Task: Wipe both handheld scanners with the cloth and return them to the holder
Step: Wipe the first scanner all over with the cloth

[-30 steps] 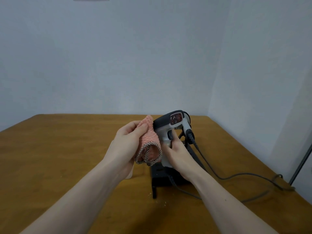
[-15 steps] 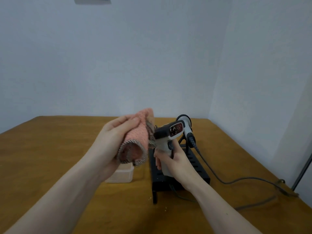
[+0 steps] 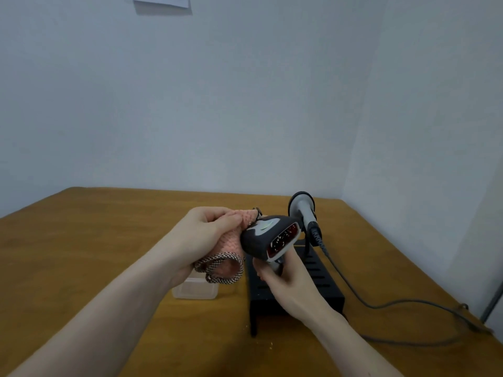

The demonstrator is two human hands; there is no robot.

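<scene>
A person's left hand [image 3: 206, 235] is clutching the pink cloth [image 3: 231, 240] against the left side of a scanner [image 3: 269, 238], its handle gripped upright in the right hand [image 3: 288, 278] above the black holder [image 3: 324, 278].

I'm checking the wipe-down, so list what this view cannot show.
- Head view: handle of the held scanner, wrapped by the right hand.
- Where the cloth touches it: behind the left hand and the scanner's head.
- Second scanner: its front faces away.
- Holder: near slots behind the right hand.
</scene>
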